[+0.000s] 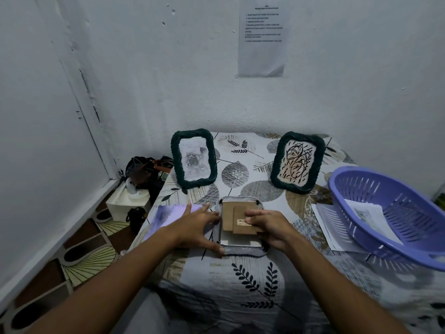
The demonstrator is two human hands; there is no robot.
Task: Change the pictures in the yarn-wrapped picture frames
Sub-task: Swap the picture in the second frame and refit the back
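A grey yarn-wrapped frame (pixel 240 251) lies face down on the leaf-print cloth in front of me. Its brown cardboard back panel (pixel 234 216) with a stand flap sits partly raised over it. My left hand (pixel 199 231) grips the frame's left edge, thumb at the lower corner. My right hand (pixel 271 229) holds the back panel's right side, fingers on the flap's label. Behind stand two dark green yarn-wrapped frames: the left frame (pixel 193 160) shows a grey rose drawing, the right frame (pixel 297 162) a black scribble picture.
A purple plastic basket (pixel 385 213) with printed sheets (pixel 370 214) sits at the right, more papers (pixel 327 225) under it. A pale purple picture (pixel 166 216) lies by my left hand. Bags and a white box (pixel 125 203) crowd the floor at the left. A notice (pixel 262 37) hangs on the wall.
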